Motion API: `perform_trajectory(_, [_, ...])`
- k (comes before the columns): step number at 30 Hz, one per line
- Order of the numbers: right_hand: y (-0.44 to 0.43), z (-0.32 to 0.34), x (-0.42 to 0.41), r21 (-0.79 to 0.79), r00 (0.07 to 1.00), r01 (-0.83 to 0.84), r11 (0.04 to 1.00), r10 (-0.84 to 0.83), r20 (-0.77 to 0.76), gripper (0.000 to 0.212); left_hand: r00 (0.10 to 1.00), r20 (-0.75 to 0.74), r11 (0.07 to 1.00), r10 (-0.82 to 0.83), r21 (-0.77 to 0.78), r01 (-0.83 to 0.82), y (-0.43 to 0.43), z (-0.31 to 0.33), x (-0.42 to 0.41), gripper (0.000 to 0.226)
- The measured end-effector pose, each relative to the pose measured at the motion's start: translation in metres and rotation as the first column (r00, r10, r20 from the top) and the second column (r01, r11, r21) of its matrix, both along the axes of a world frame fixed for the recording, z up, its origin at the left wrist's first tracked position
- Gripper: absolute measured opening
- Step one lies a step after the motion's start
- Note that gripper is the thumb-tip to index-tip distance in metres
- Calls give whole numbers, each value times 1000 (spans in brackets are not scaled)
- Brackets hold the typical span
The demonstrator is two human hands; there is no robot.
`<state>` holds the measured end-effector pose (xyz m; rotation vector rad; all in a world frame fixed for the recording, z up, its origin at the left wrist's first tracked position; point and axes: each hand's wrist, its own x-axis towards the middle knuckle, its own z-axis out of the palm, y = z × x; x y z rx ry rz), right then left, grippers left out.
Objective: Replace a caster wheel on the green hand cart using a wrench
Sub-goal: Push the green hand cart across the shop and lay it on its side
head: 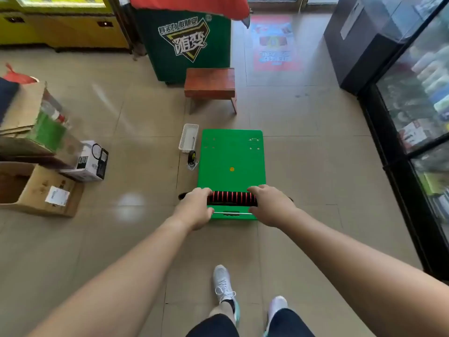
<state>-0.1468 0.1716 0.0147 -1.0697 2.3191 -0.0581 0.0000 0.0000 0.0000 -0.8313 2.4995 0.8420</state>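
The green hand cart [230, 156] stands upright on the tiled floor in front of me, its flat deck facing up. Its handle [232, 199] has a black grip with red stripes. My left hand [195, 206] grips the handle's left end and my right hand [269, 203] grips its right end. A loose caster wheel [192, 158] with a yellow hub lies on the floor by the cart's left edge. Just beyond it sits a white plastic basket [188, 137] with a small metal item inside. No wrench is identifiable.
A small wooden stool [210, 86] stands beyond the cart, with a green cabinet [184, 45] behind it. Cardboard boxes [36, 188] crowd the left floor. A glass-door fridge [418, 113] lines the right side. My feet in white shoes [224, 285] are near the bottom.
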Motion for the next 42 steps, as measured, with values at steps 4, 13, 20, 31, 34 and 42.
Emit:
perform_trajectory(4, [-22,-24,-5,12,1000,-6,1000,7,-19,56,999,4,999,-33,-32,33,-23,-32,-4,55])
perform_trajectory(13, [-28,-78,-20,53,1000,-10,999,10,-9,26,995,-18,993,-93,-77,92,-49,-91,-16,48])
perform_trajectory(20, [-18,-90,-27,70,999,-32,997,32,-5,28,988,68,989,-139,65,135,-66,-105,-15,35])
perform_trajectory(31, [47,-102,-67,-60,999,34,998,-32,27,32,989,37,989,-140,-48,142,-9,-96,-51,39])
perform_trajectory(34, [80,-102,-93,-93,999,39,995,-37,28,37,990,30,985,-138,-105,141,27,-88,-76,37])
perform_trajectory(42, [171,-89,-176,60,992,110,992,-114,55,30,987,6,970,-161,-185,159,150,-69,-175,31])
